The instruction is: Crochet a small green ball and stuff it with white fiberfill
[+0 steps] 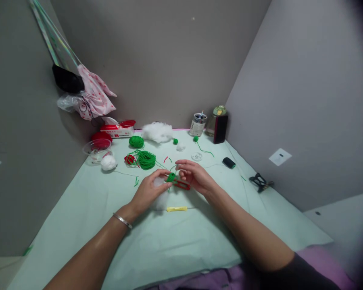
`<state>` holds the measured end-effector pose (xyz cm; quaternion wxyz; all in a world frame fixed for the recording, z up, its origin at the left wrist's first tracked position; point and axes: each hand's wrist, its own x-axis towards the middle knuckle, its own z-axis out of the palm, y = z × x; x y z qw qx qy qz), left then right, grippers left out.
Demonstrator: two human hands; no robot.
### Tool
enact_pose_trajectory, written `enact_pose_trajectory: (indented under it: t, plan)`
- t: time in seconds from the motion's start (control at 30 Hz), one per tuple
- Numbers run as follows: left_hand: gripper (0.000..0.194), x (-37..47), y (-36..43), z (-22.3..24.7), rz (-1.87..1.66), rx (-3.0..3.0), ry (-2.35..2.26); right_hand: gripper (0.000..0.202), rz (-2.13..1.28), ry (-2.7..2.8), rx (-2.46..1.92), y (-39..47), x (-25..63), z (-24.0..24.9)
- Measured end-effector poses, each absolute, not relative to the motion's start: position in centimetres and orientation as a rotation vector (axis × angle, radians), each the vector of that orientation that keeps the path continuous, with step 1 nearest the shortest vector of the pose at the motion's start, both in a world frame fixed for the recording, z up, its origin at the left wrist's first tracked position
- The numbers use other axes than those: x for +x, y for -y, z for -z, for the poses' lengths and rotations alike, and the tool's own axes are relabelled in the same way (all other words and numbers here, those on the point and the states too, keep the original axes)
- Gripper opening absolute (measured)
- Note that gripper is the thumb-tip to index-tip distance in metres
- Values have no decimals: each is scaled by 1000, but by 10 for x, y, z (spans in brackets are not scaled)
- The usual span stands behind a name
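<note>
At the centre of the frame, the left hand [148, 191] holds a small green yarn piece [171, 177] between thumb and fingers, the grip narrow. The right hand [198, 177] sits just beside it, index finger extended and other fingers curled; a green strand [172, 167] runs from the piece toward its fingertips. Whether these pinch the strand or a tool: cannot tell.

Handling, judged by eye: piece probably very light, soft and springy, not slippery; little risk of breakage, though loose loops could snag or pull out. Best hold: a light pinch on the sides of the body, opening and strand left free; hard squeezing would likely distort it.

Pose: left forearm [93, 245] rises from lower left, bracelet [122, 220] at the wrist, fingers pointing right. Right forearm [245, 217] slants up from lower right, palm turned inward. Both hands appear raised slightly above the pale green cover [157, 249].

Outward: red looped tool [186, 187] beside the right fingers; yellow strip [177, 209] below the hands; green yarn skein [146, 160] upper left of them; white fibre stuffing [157, 132] farther up, near the wall [145, 72].
</note>
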<state>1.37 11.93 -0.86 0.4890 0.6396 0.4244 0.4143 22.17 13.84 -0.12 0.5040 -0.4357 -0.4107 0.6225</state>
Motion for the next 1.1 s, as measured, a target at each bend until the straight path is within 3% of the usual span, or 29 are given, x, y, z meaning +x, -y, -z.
enact_pose_trajectory:
  t: [0.17, 0.37, 0.47, 0.57, 0.77, 1.1]
  plan:
    - [24, 10, -121, 2, -1044, 1549, -1072, 28, -1113, 1165, -1126, -135, 225, -7]
    - [26, 9, -123, 0, -1025, 1589, -1069, 69, -1072, 1790, -876, -114, 215, -14]
    - [27, 9, -123, 0, -998, 1625, -1034, 77, -1120, 1954, -857, -112, 212, -5]
    - [32, 9, -123, 0, -943, 1656, -995, 73, -1096, 1948, -965, -118, 211, 6]
    - [34, 0, -127, -2, -874, 1688, -1003, 42, -1142, 1849, -1062, -127, 216, 8]
    - [39, -21, -143, -5, -889, 1740, -1118, 38, -1289, 1576, -1025, -127, 228, -10]
